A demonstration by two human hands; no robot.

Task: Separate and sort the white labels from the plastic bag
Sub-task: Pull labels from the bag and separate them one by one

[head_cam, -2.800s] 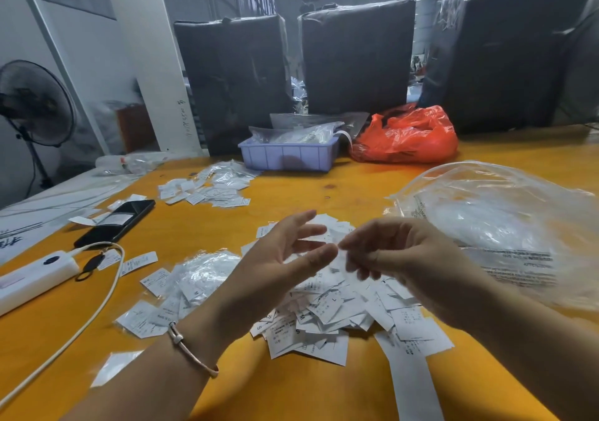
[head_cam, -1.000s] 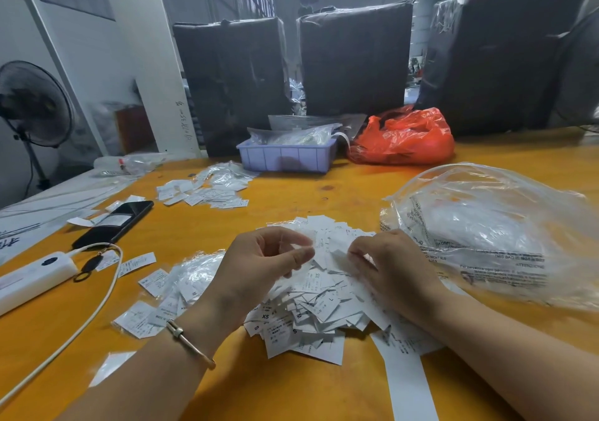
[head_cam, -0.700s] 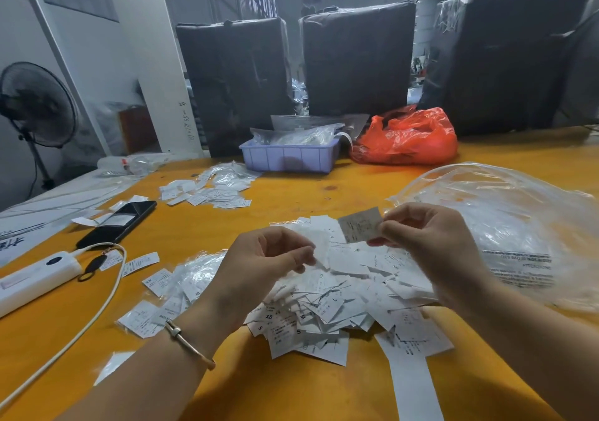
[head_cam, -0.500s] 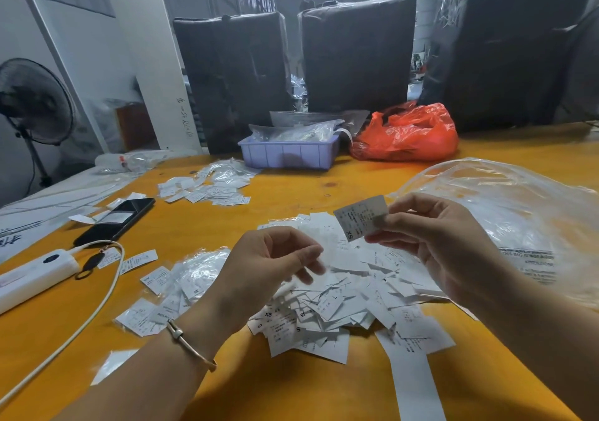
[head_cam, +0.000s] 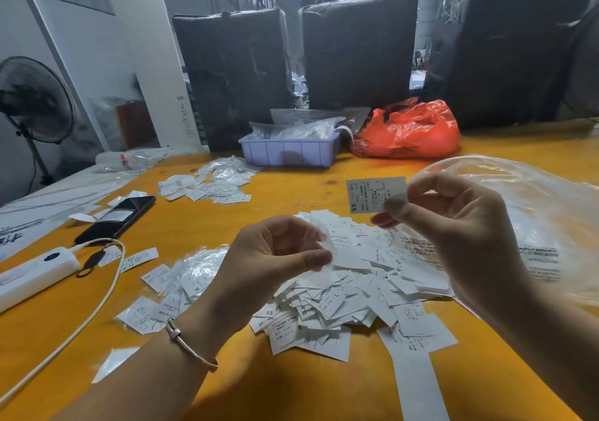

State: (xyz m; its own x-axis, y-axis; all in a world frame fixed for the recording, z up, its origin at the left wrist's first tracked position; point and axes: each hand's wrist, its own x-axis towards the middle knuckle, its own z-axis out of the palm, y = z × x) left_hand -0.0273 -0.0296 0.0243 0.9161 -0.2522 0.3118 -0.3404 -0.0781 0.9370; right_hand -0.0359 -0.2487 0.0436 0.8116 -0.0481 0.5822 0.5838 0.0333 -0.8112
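One label (head_cam: 376,194) up in right hand (head_cam: 453,226), pinched at edge, "XS" showing. Left hand (head_cam: 265,265) pinches thin clear scrap over big label pile (head_cam: 350,291), near middle of table (head_cam: 291,388). Plastic bag (head_cam: 534,219) lies right. Step looks like reading size. Next: put it with matching heap, maybe far-left pile (head_cam: 207,185).

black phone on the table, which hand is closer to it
Left. The left hand hangs over the label pile, on the same side as the black phone. The right hand is further right, holding up a label.
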